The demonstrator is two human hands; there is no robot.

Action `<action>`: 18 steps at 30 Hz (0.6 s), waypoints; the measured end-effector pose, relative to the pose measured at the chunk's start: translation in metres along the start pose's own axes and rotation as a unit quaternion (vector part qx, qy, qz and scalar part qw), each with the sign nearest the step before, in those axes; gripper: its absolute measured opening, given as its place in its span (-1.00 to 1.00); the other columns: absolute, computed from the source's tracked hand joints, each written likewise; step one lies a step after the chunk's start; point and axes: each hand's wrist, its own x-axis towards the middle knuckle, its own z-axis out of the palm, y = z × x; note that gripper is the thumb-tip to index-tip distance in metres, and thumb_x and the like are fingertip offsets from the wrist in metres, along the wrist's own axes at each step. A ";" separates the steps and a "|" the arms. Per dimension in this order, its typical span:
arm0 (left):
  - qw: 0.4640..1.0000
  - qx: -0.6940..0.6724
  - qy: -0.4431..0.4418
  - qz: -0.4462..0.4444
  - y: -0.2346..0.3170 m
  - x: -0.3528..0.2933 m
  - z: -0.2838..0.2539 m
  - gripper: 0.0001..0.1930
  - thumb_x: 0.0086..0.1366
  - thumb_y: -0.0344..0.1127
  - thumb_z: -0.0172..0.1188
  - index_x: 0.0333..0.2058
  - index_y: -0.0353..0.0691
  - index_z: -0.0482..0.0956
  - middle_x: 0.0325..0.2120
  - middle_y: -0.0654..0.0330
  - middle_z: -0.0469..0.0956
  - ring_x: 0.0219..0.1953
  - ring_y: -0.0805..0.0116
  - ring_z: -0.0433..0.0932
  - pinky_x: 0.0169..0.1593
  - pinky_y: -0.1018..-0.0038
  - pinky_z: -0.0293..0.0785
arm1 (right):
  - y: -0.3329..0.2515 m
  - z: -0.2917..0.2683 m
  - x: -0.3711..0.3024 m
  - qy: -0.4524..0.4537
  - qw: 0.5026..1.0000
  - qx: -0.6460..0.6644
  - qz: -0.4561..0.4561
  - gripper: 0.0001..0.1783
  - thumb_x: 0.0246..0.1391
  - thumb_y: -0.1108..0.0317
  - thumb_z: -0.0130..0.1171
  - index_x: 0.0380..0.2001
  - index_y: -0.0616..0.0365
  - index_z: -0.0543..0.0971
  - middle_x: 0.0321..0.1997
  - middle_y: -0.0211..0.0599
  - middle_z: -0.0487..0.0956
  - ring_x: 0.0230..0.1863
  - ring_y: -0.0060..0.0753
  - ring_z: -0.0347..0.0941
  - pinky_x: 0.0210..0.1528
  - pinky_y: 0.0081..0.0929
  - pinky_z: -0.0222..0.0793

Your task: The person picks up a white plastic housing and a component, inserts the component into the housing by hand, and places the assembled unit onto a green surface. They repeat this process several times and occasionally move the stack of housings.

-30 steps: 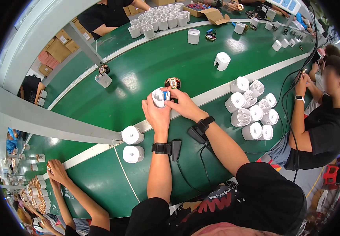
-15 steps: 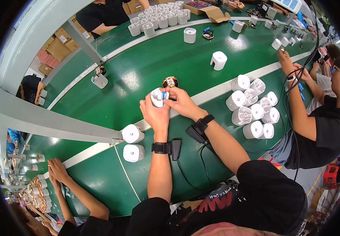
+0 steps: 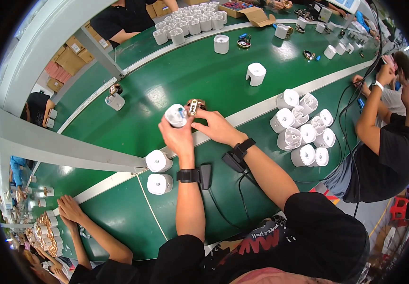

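Note:
My left hand (image 3: 179, 140) is wrapped round a white plastic housing (image 3: 173, 116), its open end up. A blue part shows inside the housing. Just right of it, the fingers of my right hand (image 3: 216, 127) close on a gold-coloured component (image 3: 194, 107) with a dark body, partly hidden by the fingers. The thumb of that hand stretches toward the housing. Both wrists wear black straps with small black boxes and cables.
White housings (image 3: 291, 138) cluster at right; two more (image 3: 159, 183) stand at left near a grey post (image 3: 71, 146). Other housings and parts lie on the green belt (image 3: 143, 113). Co-workers sit on both sides; black cables (image 3: 344, 118) hang at right.
My hands and the housing have shifted slightly left. My right fingers have moved from the blue part in the housing to the gold-coloured component. Belt items have slid left.

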 end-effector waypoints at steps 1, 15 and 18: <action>1.000 0.014 0.027 0.005 -0.005 0.006 -0.003 -0.41 -0.07 -0.28 0.51 -0.02 -0.26 0.51 -0.12 0.02 0.50 -0.06 -0.06 0.54 -0.02 0.10 0.45 | -0.001 0.000 0.000 0.003 1.000 0.001 -0.001 -0.58 0.16 0.46 0.14 0.12 0.17 0.51 0.03 -0.15 0.63 0.05 -0.38 0.56 0.06 -0.38 0.45; 0.992 -0.041 0.108 -0.058 -0.021 0.018 -0.015 -0.16 0.10 -0.57 0.24 0.33 -0.34 0.00 0.18 -0.27 0.25 0.21 -0.22 0.26 0.23 0.06 0.21 | 0.048 -0.080 -0.005 0.448 0.848 -0.273 0.073 -0.58 0.03 0.47 0.26 0.00 0.07 0.51 0.19 -0.03 0.37 -0.11 -0.17 0.53 -0.10 -0.34 0.50; 0.987 -0.042 0.152 -0.001 -0.012 0.009 -0.011 -0.20 0.11 -0.60 0.16 0.32 -0.37 0.01 0.22 -0.27 0.18 0.25 -0.21 0.19 0.26 0.05 0.15 | 0.062 -0.081 -0.005 0.451 0.839 -0.290 0.095 -0.55 0.00 0.48 0.29 0.00 0.08 0.47 0.21 0.01 0.34 -0.07 -0.12 0.52 -0.04 -0.28 0.48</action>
